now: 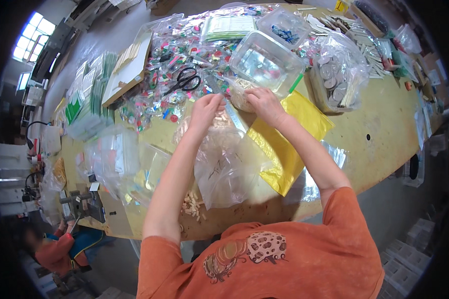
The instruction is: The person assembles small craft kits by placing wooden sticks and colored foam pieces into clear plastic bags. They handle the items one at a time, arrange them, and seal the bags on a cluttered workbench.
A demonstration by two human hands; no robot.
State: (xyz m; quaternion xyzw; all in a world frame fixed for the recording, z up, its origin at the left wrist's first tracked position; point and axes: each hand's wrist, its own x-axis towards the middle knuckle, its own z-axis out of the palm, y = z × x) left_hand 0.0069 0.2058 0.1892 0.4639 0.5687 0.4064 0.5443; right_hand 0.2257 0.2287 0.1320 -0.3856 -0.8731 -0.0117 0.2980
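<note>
My left hand (208, 108) is closed in a pinch over the middle of the table; what its fingers hold, if anything, is hidden. To its right, my right hand (267, 103) has its fingers closed at the edge of a small clear plastic bag (240, 102) with pale pieces inside. Below the hands lies a larger clear plastic bag (223, 172), crumpled, with pale wooden-looking pegs (220, 119) by its upper end. More loose pegs (191, 205) lie near the table's front edge. A yellow padded envelope (284, 154) lies under my right forearm.
Black scissors (183, 81) rest on a heap of small colourful packets (159, 99). Clear plastic tubs (267, 62) stand at the back, and a tub of round discs (329, 79) at the right. Stacked cards (92, 89) and a cardboard tray (128, 70) fill the left. Another person (55, 251) sits lower left.
</note>
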